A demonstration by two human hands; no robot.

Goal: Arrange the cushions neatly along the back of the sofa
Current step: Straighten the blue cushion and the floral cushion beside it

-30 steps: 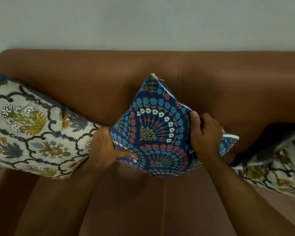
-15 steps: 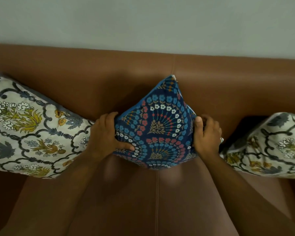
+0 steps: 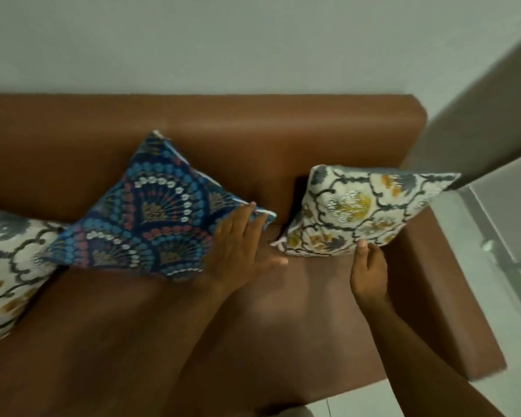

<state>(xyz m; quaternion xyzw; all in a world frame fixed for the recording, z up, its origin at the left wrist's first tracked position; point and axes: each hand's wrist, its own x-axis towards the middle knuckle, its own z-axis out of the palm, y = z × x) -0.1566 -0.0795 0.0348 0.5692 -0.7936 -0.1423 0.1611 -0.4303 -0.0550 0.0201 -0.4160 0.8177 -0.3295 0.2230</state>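
Both hands have left the blue cushion (image 3: 151, 212), propped on the sofa (image 3: 283, 124); left hand (image 3: 238, 245) fingers flat, right hand (image 3: 367, 272) loosely curled, empty, touching the soft floral cushion (image 3: 364, 209), best gripped by its edges.

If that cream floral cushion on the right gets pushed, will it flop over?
Probably soft: the cream floral cushion sags and its corners droop. It leans on the sofa backrest, so a nudge from the right hand may slide it on the smooth seat.
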